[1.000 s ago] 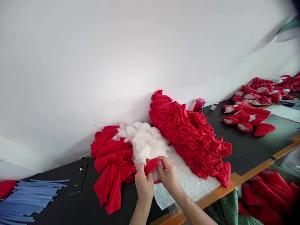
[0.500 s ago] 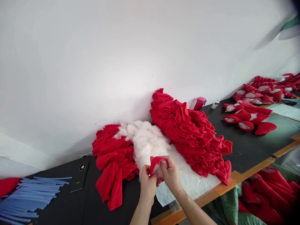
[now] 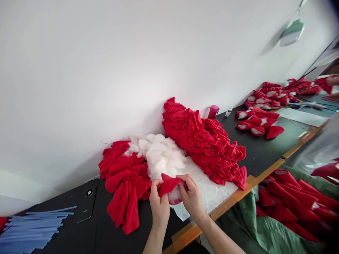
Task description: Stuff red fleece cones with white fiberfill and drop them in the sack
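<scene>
Between my two hands is a small red fabric piece [image 3: 169,183] with white stuffing showing at its lower opening. My left hand [image 3: 159,203] pinches its left edge. Thumb and fingers of my right hand [image 3: 191,195] grip its right edge. Just beyond lies a heap of fluffy white stuffing [image 3: 165,155] on a white sheet [image 3: 209,190]. Left of the stuffing is a pile of flat red fabric pieces [image 3: 124,187]. On the right rises a larger heap of ruffled red fabric pieces [image 3: 203,144].
Blue strips [image 3: 34,227] and a dark phone [image 3: 86,204] lie at the left. Stuffed red pieces [image 3: 261,123] and striped ones [image 3: 267,97] sit farther right, near a small bottle [image 3: 228,111] and a red cup [image 3: 212,112]. A green sack [image 3: 275,225] holds red pieces. Another person's hand [image 3: 332,88] shows far right.
The view has swung rightward. My hands have moved slightly apart, and the red piece is now stretched wider between them with its top edge pulled out.
</scene>
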`<act>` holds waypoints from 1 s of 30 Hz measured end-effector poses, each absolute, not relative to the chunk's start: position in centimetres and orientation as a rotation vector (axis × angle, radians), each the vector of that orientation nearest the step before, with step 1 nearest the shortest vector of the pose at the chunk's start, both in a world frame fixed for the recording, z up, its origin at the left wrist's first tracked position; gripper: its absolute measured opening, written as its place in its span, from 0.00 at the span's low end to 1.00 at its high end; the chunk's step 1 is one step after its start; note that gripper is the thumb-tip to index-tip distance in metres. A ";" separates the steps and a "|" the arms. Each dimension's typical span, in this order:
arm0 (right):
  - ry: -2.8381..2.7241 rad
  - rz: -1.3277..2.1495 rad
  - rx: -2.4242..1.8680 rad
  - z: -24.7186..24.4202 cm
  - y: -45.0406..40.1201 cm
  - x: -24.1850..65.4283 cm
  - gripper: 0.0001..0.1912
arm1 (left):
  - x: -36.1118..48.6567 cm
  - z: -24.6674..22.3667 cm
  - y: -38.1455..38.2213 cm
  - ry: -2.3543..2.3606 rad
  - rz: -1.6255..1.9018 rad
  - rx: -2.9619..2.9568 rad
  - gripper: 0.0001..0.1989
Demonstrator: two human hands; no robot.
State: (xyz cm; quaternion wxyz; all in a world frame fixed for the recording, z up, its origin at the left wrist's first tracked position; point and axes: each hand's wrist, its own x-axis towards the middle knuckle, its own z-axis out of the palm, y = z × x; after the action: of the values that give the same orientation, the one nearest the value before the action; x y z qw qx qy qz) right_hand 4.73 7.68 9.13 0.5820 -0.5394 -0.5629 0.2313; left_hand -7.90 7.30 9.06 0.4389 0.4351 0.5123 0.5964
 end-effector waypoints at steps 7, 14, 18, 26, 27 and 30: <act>-0.863 1.023 -1.120 8.6 5.7 4.0 0.14 | -8.7 8.7 6.5 0.565 1.056 0.245 0.28; -0.706 1.031 -1.172 6.5 1.2 3.4 0.25 | -4.6 7.2 6.5 0.846 1.348 0.214 0.18; -0.580 0.935 -1.168 6.3 -0.3 3.4 0.19 | -2.9 7.1 4.8 0.728 1.225 0.376 0.17; -0.278 0.892 -1.105 5.1 -2.4 5.9 0.18 | -1.1 6.0 3.9 0.754 1.001 0.360 0.11; -0.255 0.867 -1.103 5.0 -2.6 6.1 0.18 | -1.0 5.9 3.9 0.758 0.992 0.380 0.11; -0.196 0.879 -1.025 5.0 -2.9 6.3 0.21 | -1.0 5.9 3.6 0.748 0.941 0.452 0.14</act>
State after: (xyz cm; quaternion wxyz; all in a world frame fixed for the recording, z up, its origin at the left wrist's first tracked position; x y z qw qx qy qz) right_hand 6.26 -2.94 4.96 0.7761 -0.4738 -0.0906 0.4062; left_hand -1.03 3.55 5.90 0.8008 0.2107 0.3488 0.4389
